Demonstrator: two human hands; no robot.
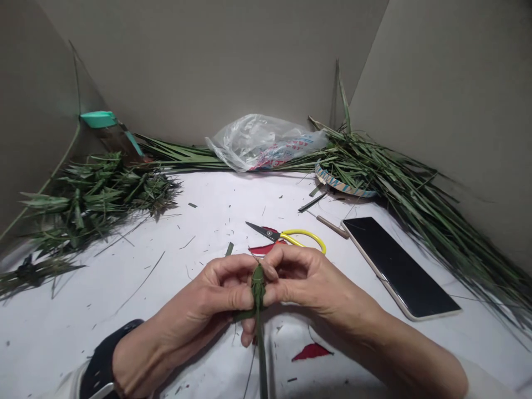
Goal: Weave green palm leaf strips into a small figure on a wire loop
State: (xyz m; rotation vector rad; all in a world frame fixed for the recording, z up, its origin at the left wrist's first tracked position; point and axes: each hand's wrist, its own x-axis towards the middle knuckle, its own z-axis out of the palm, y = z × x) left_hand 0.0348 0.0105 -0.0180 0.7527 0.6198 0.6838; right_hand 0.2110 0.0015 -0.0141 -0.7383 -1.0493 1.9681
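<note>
Between my two hands is a small woven piece of green leaf (258, 285), pointed at its far end, with a long leaf strip trailing down toward me. My left hand (226, 291) pinches it from the left with thumb and fingers. From the right, my right hand (293, 277) grips its upper part with thumb and forefinger. Just beyond my fingers lie yellow-handled scissors (299, 235), their blades pointing left over a scrap of red material (266, 248). A second red scrap (311, 351) rests on the white surface below my right hand.
Woven leaf pieces (95, 199) heap up at left before a teal-lidded bottle (110, 133). Long leaves (399, 172) line the back and right. A clear plastic bag (257, 144), a roll of tape (344, 185), a thin-tipped tool (332, 226) and a phone (399, 266) lie about.
</note>
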